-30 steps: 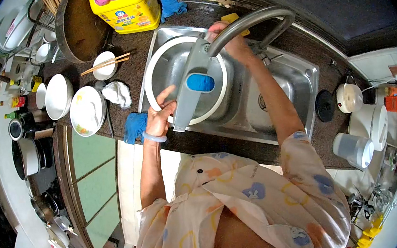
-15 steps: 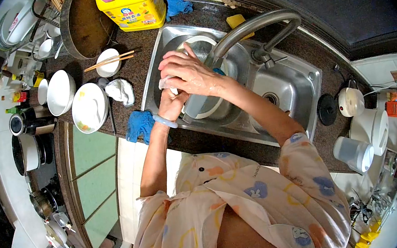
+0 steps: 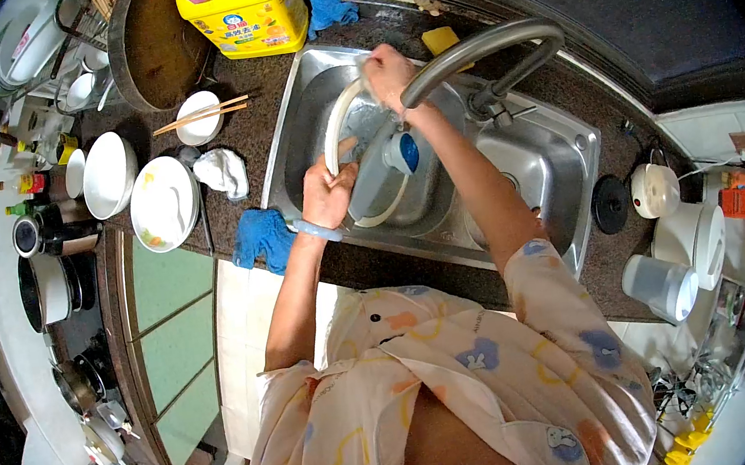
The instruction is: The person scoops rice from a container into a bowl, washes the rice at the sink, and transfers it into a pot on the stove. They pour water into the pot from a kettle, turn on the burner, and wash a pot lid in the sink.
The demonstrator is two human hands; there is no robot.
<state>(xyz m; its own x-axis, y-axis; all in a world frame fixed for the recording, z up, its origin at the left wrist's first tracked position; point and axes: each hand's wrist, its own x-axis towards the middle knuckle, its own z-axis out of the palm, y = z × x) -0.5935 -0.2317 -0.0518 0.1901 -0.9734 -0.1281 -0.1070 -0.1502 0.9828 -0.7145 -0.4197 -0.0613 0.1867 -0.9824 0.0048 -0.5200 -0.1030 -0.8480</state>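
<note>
In the left basin of the steel sink [image 3: 285, 160], a see-through round lid [image 3: 372, 177] with a thick white rim stands tilted. On it is a blue-and-white knob [image 3: 402, 153]. My left hand [image 3: 328, 196] is closed on the near-left part of the rim. At the far edge of the rim is my right hand [image 3: 388, 77], fingers curled; a blurred whitish bit shows beside them, too unclear to name. The curved faucet [image 3: 498, 39] arches above my right wrist.
Left of the sink are white bowls [image 3: 111, 174], a stained plate [image 3: 166, 204], chopsticks [image 3: 200, 114] on a small bowl, a white cloth [image 3: 222, 175] and a blue cloth [image 3: 262, 239]. Behind stand a yellow jug [image 3: 246, 20] and a yellow sponge [image 3: 444, 40].
My hands, together over the basin before, are now apart. The right hand has moved to the far rim, the left grips the near-left rim. The lid now stands more tilted, its knob in view.
</note>
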